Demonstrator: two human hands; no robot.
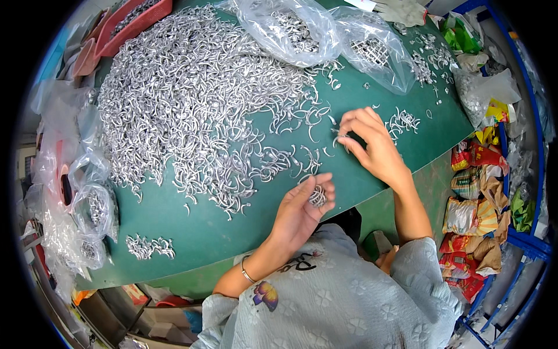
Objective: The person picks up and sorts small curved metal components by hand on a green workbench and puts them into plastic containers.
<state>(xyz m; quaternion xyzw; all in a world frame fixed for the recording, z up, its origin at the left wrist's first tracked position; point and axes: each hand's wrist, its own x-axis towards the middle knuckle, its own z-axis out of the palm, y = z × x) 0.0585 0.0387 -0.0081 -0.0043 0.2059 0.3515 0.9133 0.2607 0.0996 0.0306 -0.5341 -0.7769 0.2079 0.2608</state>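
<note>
Cupping a bundle (pixel 317 196) of curved metal pieces, your left grip (pixel 297 208) is curled around it just above the near edge of the tabletop (pixel 232 232). Your thumb and fingers cover part of the bundle, so you cannot count its pieces. Your right grip (pixel 372 145) is pinched on a piece (pixel 340 140) at the tips of thumb and fingers; the fingers hide much of it, and you cannot tell whether more than one is grasped.

The heap (pixel 192 99) lies to the left and beyond your grips; its pieces overlap, concealing the lower layers. The upper edge of the view cuts off the red tray (pixel 131 26) and the clear bag (pixel 285 35). Glare and folds in the plastic blur the bag's contents.

Note the orientation: the pieces in the bundle show as nested arcs, but their ends are too small to make out. The visible part of the right-hand piece bows toward the left; its full axis cannot be read. In the heap, the long axes point every way. The small pile (pixel 150 247) at near left has its long axis running left to right.
</note>
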